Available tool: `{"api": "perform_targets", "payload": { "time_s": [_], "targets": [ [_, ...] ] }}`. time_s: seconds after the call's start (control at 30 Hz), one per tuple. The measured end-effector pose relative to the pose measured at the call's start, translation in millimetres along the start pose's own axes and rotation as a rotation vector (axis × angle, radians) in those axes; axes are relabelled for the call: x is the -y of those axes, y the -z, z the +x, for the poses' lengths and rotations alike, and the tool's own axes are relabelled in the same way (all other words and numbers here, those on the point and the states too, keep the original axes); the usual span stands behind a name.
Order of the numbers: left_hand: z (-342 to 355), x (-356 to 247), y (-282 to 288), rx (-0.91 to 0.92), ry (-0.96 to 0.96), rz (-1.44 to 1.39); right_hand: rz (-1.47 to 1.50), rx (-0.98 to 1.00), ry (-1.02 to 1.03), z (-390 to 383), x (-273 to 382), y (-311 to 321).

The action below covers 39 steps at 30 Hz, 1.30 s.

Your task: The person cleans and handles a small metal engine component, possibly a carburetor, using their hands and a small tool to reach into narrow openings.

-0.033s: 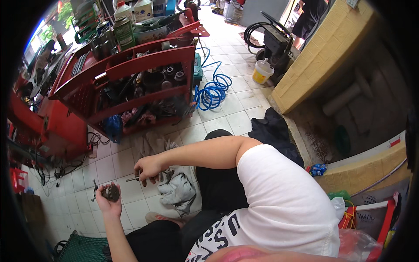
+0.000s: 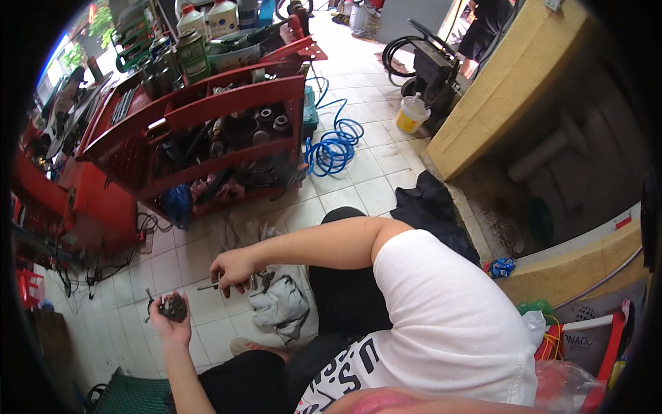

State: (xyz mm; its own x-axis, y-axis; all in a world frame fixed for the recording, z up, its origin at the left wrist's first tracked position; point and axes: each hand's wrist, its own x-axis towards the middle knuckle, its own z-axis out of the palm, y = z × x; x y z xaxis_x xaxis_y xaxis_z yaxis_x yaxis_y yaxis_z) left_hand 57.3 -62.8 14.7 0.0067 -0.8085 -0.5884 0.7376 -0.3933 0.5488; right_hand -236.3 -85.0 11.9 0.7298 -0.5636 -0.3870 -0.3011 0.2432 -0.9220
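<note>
White square tiles (image 2: 217,338) cover the floor, bright toward the far doorway and smudged nearer the seated person. Above them, on the near left, the left hand (image 2: 169,328) is palm up, its fingers curled around a dark, round, grimy part (image 2: 176,308) with a thin metal arm sticking out on its left. Just right of it and a little farther off, the right hand (image 2: 236,268) has its fingers closed on a thin metal rod (image 2: 206,286) that points left. A crumpled grey cloth (image 2: 281,303) lies on the tiles to the right, with a small metal piece (image 2: 263,279) at its far edge; whether the right hand touches that piece, I cannot tell.

Far left stands a red tool cart (image 2: 234,98) with crowded shelves, bottles (image 2: 223,19) and cans on top, and a red cabinet (image 2: 103,217) beside it. A coiled blue hose (image 2: 324,169) rests right of the cart. Farther right, a white bucket (image 2: 412,114) sits before a black machine (image 2: 434,76), near a yellow wall (image 2: 493,96). Dark fabric (image 2: 433,217) lies along the step below.
</note>
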Motion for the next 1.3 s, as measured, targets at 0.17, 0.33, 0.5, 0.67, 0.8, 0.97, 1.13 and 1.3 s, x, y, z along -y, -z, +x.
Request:
{"api": "perform_targets", "payload": {
  "time_s": [0.17, 0.33, 0.5, 0.67, 0.8, 0.97, 1.13, 1.3],
  "targets": [
    [-14, -31, -26, 0.013, -0.068, -0.105, 0.052, -0.028, 0.017, -5, 8, 1],
    [6, -30, -18, 0.109, -0.167, -0.136, 0.067, -0.017, -0.066, 3, -8, 13],
    [22, -20, 5, -0.027, -0.009, -0.073, -0.024, 0.001, -0.166, 13, -15, 15],
    [5, -18, 5, -0.036, -0.085, -0.024, -0.123, 0.036, -0.124, 19, -13, 5],
    [0, -16, 10, -0.012, -0.09, -0.037, -0.116, 0.054, -0.113, 16, -10, 1],
    [-5, -11, 10, -0.013, -0.073, -0.035, -0.031, 0.031, -0.103, 10, -13, -1],
    [-1, -6, 9, -0.009, -0.085, -0.031, 0.014, 0.086, -0.039, 7, -13, 1],
    [2, -1, 3, -0.007, -0.103, -0.036, -0.011, 0.054, -0.048, 2, -10, 2]
  ]
}}
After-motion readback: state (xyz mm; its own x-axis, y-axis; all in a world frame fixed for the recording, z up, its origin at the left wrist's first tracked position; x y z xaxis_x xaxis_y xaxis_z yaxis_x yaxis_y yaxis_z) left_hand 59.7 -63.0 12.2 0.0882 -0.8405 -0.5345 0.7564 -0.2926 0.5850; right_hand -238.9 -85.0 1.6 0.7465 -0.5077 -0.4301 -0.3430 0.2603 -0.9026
